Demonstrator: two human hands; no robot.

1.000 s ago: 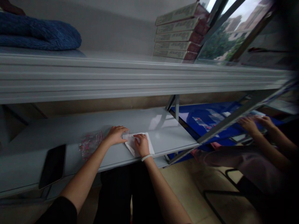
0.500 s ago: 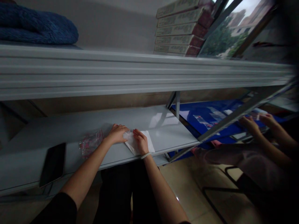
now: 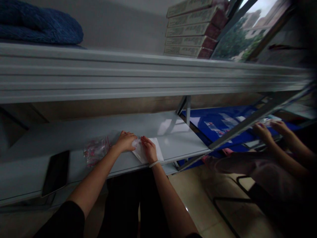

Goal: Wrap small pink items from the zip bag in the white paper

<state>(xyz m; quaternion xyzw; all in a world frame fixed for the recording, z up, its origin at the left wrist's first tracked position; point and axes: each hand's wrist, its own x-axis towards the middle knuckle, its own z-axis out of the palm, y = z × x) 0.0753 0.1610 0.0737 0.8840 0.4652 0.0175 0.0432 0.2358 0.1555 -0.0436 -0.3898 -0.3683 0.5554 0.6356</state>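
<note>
A white folded paper or cloth [image 3: 155, 150] lies near the front edge of the grey lower shelf [image 3: 138, 127]. My left hand [image 3: 125, 141] rests on its left corner, fingers curled down onto it. My right hand [image 3: 149, 149], with a bead bracelet on the wrist, presses on the sheet's middle with fingers bent and pinching at its left edge. The two hands touch each other over the sheet.
A clear bag of pink bits [image 3: 96, 151] lies left of my hands and a black phone [image 3: 56, 172] further left. Above, the upper shelf [image 3: 148, 76] carries a blue blanket [image 3: 42, 26] and stacked boxes [image 3: 193, 29]. Another person's hands [image 3: 268, 130] work at a blue surface [image 3: 218, 122] on the right.
My right hand has slid left on the white sheet to meet my left hand. The view has tipped down slightly.
</note>
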